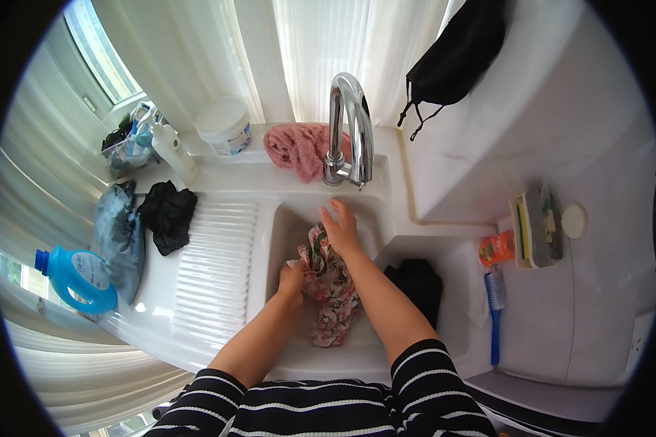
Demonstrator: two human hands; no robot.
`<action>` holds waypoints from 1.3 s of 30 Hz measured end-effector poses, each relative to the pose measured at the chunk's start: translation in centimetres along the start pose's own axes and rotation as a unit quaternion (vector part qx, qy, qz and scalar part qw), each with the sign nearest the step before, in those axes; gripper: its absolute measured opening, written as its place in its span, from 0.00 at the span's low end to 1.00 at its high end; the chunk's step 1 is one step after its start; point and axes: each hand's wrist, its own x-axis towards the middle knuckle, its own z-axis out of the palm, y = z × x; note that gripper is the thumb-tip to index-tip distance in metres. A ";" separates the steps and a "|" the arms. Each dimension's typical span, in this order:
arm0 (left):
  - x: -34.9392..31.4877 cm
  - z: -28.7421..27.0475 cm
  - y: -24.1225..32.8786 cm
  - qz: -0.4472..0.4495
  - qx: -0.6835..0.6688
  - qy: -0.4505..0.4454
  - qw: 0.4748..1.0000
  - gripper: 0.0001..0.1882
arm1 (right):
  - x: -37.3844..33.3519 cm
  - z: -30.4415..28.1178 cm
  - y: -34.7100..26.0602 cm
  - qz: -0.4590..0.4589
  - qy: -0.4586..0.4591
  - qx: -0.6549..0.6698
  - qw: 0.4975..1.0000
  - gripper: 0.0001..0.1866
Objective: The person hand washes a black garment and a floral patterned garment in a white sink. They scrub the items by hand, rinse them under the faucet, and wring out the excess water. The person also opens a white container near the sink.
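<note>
A crumpled floral garment (333, 309) in pink, white and dark green hangs and lies in the white sink basin (284, 218). My left hand (291, 280) grips its upper left edge, fingers closed on the cloth. Beside the garment's top, my right hand (342, 231) has its fingers apart and pointing toward the faucet. Its palm side is turned to the cloth, and whether it touches the fabric is hard to see. Over the far side of the basin stands the chrome faucet (358, 138), with no stream of water visible.
A ribbed washboard (215, 269) lies left of the basin, with black cloth (169, 216), grey-blue cloth (119, 237) and a blue detergent bottle (84, 280) beyond. Behind sit a white tub (226, 127) and pink towel (297, 149). Dark cloth (418, 288) and a blue brush (495, 313) are at right.
</note>
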 end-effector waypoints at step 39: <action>0.7 0.4 -4.0 0.390 0.750 0.087 0.527 0.32 | -13.4 -4.0 4.5 -0.062 -0.331 -0.476 0.812 0.38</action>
